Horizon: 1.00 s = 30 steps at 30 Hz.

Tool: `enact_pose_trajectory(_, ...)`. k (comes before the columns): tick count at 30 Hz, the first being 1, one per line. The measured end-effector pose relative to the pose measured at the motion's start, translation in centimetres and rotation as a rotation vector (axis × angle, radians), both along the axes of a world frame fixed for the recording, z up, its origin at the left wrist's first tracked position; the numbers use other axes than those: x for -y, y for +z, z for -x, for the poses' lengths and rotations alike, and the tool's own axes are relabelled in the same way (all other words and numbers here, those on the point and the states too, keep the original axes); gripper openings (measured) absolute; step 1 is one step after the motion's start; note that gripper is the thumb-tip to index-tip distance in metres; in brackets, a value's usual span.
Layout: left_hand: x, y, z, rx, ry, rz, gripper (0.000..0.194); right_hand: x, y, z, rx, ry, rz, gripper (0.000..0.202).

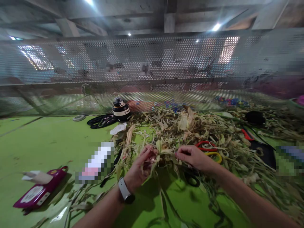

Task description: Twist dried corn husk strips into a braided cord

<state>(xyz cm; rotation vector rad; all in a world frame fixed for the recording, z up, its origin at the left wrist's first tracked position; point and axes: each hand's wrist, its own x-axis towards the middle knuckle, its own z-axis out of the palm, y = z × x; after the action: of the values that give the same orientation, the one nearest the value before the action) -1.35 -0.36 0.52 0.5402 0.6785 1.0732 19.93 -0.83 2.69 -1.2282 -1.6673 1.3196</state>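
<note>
In the middle of the head view, my left hand (142,164), with a watch on its wrist, has its fingers closed around pale corn husk strips (165,151). My right hand (193,157) pinches the other end of the same husk between thumb and fingers. The strip runs stretched between both hands, and loose ends hang below it. Just beyond my right hand lie red-handled scissors (206,145) and a yellow handle loop (215,155). A black handle loop (193,180) shows under my right wrist. A heap of dry husks (166,123) spreads behind and to the right.
On the green tabletop (59,136), a purple tissue pack (40,191) and a pixelated flat object (97,161) lie left. A black jar-like bottle (121,110) stands before a perforated metal screen (142,69). A roll of white tape (79,117) and a black pouch (262,153) flank the heap.
</note>
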Motion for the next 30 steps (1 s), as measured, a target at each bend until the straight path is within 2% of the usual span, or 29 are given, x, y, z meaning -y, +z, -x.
enact_pose_trajectory(4,0.3,-0.9,-0.5,0.025,-0.138,-0.022,0.020,0.8,-0.1,0.9,-0.476,0.007,0.205,0.027)
enact_pose_trajectory(6,0.4,-1.2,-0.7,-0.008,-0.179,-0.076,0.020,1.2,-0.2,1.6,-0.576,0.077,0.271,0.027)
enact_pose_trajectory(8,0.6,-1.2,-0.7,-0.068,-0.209,-0.137,0.021,1.5,-0.3,2.1,-0.580,0.090,0.315,0.028)
enact_pose_trajectory(13,0.6,-1.0,-0.5,-0.259,-0.263,-0.266,0.025,1.3,-0.2,2.4,-0.439,-0.011,0.343,0.033)
enact_pose_trajectory(18,0.4,-0.8,-0.2,-0.313,-0.281,-0.249,0.026,1.2,-0.4,2.3,-0.400,-0.009,0.326,0.035)
enact_pose_trajectory(22,0.7,-0.2,-0.4,-0.323,-0.178,-0.218,0.028,1.6,-0.2,2.2,-0.541,0.039,0.272,0.030)
enact_pose_trajectory(25,1.2,-0.1,-0.7,-0.423,-0.132,-0.230,0.031,1.9,0.1,2.3,-0.661,0.026,0.214,0.027)
enact_pose_trajectory(27,1.7,-0.3,-1.0,-0.481,-0.150,-0.232,0.030,2.0,0.2,2.5,-0.712,0.020,0.204,0.026)
enact_pose_trajectory(30,2.3,-0.7,-1.5,-0.475,-0.280,-0.277,0.027,2.0,0.1,2.7,-0.762,0.032,0.210,0.025)
